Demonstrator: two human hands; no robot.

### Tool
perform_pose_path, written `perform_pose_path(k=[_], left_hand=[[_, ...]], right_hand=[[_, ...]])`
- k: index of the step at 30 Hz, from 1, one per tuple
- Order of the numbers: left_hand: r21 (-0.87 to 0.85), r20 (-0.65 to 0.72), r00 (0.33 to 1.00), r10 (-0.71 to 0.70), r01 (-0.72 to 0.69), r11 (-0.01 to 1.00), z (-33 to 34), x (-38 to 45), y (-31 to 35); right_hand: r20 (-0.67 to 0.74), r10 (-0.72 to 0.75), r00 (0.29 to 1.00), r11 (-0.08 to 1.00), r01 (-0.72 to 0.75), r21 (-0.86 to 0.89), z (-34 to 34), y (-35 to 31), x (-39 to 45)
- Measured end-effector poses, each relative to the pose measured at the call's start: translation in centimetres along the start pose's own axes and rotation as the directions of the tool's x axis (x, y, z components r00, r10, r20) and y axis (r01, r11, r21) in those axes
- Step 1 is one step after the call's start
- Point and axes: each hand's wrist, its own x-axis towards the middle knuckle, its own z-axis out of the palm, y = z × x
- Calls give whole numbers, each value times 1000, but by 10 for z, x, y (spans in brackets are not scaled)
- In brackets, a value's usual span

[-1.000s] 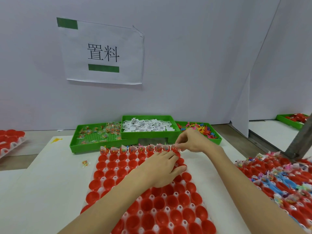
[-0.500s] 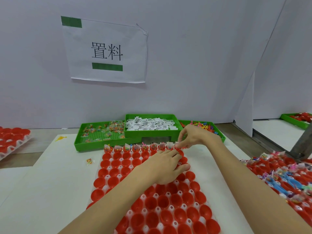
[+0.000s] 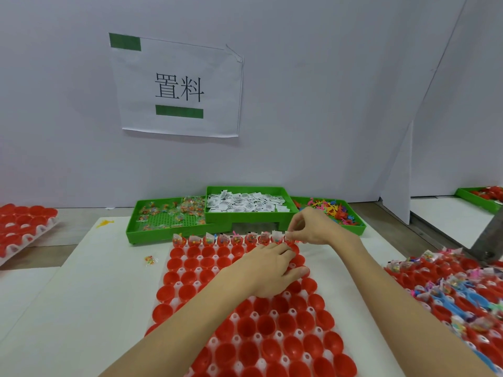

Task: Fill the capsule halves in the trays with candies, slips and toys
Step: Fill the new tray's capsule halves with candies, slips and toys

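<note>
1. The bench (image 3: 81, 308) fills the lower frame; on it, at centre, the tray of red capsule halves (image 3: 245, 330) runs from mid-frame to the bottom edge, which cuts it off.
2. Progress, as I judge it: only the farthest row (image 3: 231, 238) holds candy packets and slips; every nearer row looks bare, so most of this tray is left; a second tray (image 3: 449, 289) at the right edge looks filled.
3. Three green bins (image 3: 168, 236) behind hold candies, slips and toys.
4. The left hand (image 3: 272, 268) rests on the capsule halves, fingers loosely spread, grasping nothing visible.
5. The right hand (image 3: 313, 227) pinches something small over the row's right end; too small to name.
</note>
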Motion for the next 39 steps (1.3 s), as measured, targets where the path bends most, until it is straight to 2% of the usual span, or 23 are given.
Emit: perform_pose_path(k=[5,8,10,13,17,21,24,27,32,35,39], left_hand=[[-50,-32,999,0,-1,999,-7,-2,1],[-116,-137,991,9,-25,993,-11,-10,1],[-145,-241,970,13,-49,988,-12,-22,-4],[-166,-409,912,-29,-43,985,-13,-46,-25],[-298,-561,779,-282,127,946,-24,-67,-83],[-384,-500,673,-545,392,836,-37,-73,-152],[-327,-409,680,-609,513,793,-40,-74,-193],[-265,-329,741,-585,522,811,-39,-70,-212],[-187,-269,848,-456,419,889,-31,-56,-217],[-185,-283,828,-484,448,875,-32,-50,-219],[-300,-328,741,-585,506,809,-31,-46,-222]], right_hand=[[-86,-5,996,995,14,101,-6,1,-15],[-181,28,983,975,13,223,-1,1,-31],[-301,61,952,962,24,272,7,2,-44],[-412,78,908,927,86,365,17,2,-64],[-424,41,905,863,182,471,18,-6,-77],[-379,-11,925,791,240,563,21,-21,-80],[-350,-41,936,782,249,572,26,-29,-81],[-335,-64,940,767,261,586,29,-34,-82],[-338,-76,938,769,271,579,30,-38,-83],[-342,-77,937,773,273,572,30,-39,-83],[-350,-89,932,766,289,574,29,-40,-85]])
